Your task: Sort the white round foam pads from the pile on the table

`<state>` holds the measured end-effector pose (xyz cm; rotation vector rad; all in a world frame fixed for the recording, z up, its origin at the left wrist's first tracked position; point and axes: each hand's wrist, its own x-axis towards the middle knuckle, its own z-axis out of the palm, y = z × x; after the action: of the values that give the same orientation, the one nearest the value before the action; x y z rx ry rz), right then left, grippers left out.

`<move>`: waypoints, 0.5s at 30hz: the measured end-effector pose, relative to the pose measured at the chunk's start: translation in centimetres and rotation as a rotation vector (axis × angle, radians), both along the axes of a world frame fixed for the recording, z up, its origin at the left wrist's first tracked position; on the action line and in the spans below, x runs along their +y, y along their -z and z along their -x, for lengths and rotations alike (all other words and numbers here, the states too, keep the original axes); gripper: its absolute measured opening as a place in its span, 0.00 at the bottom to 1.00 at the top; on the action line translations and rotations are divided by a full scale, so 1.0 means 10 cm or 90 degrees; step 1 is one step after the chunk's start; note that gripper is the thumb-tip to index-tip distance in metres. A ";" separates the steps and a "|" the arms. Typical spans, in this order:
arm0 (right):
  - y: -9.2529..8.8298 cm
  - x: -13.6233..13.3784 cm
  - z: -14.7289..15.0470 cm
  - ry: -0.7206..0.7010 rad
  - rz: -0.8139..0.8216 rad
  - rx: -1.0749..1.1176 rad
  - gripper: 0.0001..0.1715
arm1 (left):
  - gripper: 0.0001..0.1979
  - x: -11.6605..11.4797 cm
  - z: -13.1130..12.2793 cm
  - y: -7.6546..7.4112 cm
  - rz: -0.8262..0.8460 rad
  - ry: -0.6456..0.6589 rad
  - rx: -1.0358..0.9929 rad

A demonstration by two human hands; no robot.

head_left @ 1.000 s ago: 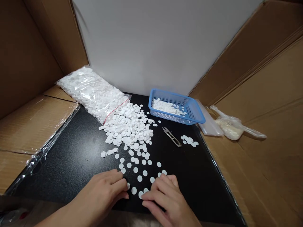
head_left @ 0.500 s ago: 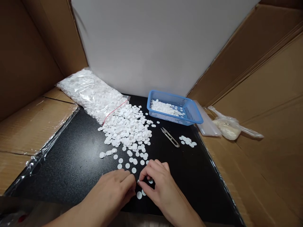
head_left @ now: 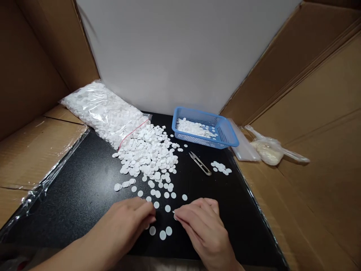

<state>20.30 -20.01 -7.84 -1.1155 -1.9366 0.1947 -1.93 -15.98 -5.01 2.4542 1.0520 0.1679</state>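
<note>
My left hand [head_left: 128, 220] is low over the black tabletop, fingers curled together; whatever they hold, if anything, is hidden. To its right, my right hand [head_left: 204, 226] has thumb and fingertips pinched on a small white disc [head_left: 175, 217], of which only an edge shows. Loose white discs [head_left: 163, 235] lie flat between and in front of both hands. Beyond them spreads a heap of the same discs [head_left: 149, 150], spilling from the mouth of a clear zip bag [head_left: 101, 109] with a red seal line.
A blue plastic basket [head_left: 234, 137] with white discs inside stands at the back. Thread snips [head_left: 200, 163] and a small group of discs [head_left: 221, 168] lie before it. At right are flat plastic bags [head_left: 246, 145] and a knotted bag [head_left: 267, 151]. Cardboard walls [head_left: 318, 94] flank the table.
My hands have moved apart, the right one shifting rightward and its fingers drawing closer together. More discs on the table between them are now uncovered. The view has shifted slightly.
</note>
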 end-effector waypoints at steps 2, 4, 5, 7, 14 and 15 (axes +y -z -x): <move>0.01 0.00 0.05 -0.026 0.011 -0.018 0.13 | 0.05 0.10 0.00 -0.02 -0.016 -0.053 0.065; 0.02 0.00 0.09 -0.070 0.036 -0.028 0.14 | 0.04 0.18 -0.01 -0.02 -0.023 -0.081 0.116; 0.02 0.00 0.09 -0.085 0.053 -0.026 0.13 | 0.04 0.22 -0.01 -0.02 -0.017 -0.086 0.129; 0.01 0.03 0.09 -0.084 0.088 -0.025 0.10 | 0.04 0.26 -0.01 -0.02 -0.005 -0.086 0.135; -0.04 0.20 0.06 -0.040 0.192 -0.093 0.11 | 0.11 0.26 0.00 -0.06 -0.081 -0.021 0.147; -0.04 0.22 0.07 -0.049 0.216 -0.089 0.12 | 0.10 0.25 0.00 -0.07 -0.048 -0.032 0.118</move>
<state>19.62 -17.83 -7.40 -1.3026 -2.1248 0.5154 -1.88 -13.51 -4.28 2.5510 1.2067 -0.0053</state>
